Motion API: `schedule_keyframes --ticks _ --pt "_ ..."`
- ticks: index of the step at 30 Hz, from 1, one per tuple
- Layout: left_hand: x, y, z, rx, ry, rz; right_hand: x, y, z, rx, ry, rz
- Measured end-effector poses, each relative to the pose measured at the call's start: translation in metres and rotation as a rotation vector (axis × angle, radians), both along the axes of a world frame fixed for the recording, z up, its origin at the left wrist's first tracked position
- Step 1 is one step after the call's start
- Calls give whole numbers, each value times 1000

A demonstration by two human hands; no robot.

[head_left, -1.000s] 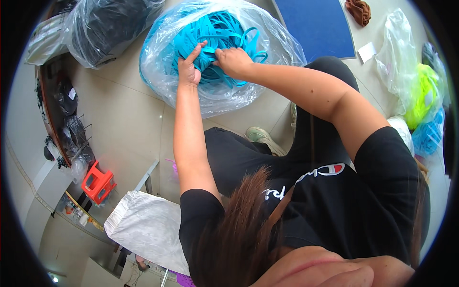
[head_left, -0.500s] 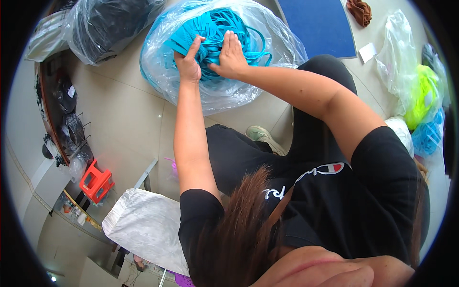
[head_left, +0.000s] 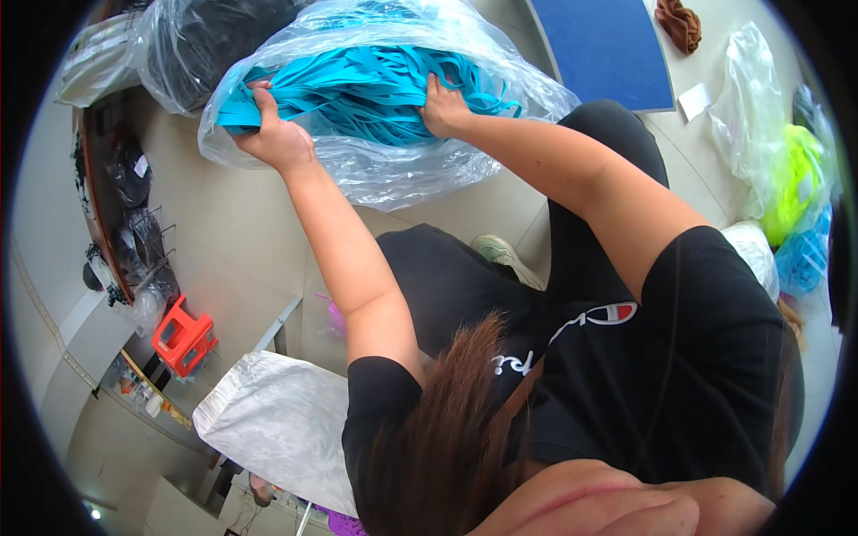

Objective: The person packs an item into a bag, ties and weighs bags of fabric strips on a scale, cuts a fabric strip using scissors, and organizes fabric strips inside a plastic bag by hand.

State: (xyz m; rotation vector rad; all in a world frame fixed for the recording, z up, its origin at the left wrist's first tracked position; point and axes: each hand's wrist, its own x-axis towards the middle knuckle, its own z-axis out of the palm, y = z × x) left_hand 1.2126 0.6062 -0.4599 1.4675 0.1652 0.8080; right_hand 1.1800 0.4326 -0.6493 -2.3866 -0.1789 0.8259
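Observation:
A heap of bright blue flat straps (head_left: 357,89), like elastic or ribbon, lies in a large clear plastic bag (head_left: 375,179) on the floor in front of me. At the heap's left end, my left hand (head_left: 273,134) is closed round a bundle of the straps, the thumb on top. My right hand (head_left: 444,109) is at the right part of the heap, with its fingers bent into the straps; their tips are partly hidden among them. The bag's film spreads around and behind the heap.
A dark-filled plastic bag (head_left: 206,54) stands at the upper left, a blue board (head_left: 603,49) at the upper right. Clear and neon-yellow bags (head_left: 793,183) lie at far right, beyond a brown cloth (head_left: 679,25). A red stool (head_left: 183,338) and a white-covered surface (head_left: 273,420) are at left.
My left hand has moved left, drawing the bundle of straps with it, while my right hand has shifted slightly right and down. The heap is now stretched wider, and the bag spreads further left.

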Motion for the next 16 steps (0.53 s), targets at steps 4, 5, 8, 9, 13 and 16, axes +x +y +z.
schedule_keyframes --ticks 4,5,8,9,13,16 --pt "-3 -2 2 106 45 60 5 0 9 -25 -13 -8" --pt "0 -6 3 110 32 51 12 -3 11 -121 -32 0" --pt "-7 5 -2 135 17 60 22 7 53 -259 9 -77" --pt "-14 14 -3 151 4 73 28 8 83 -190 80 101" --pt "-5 -13 3 159 35 -47 44 -1 122 38 -425 168" --pt "-7 -30 0 322 128 -143 53 10 126 659 -750 87"
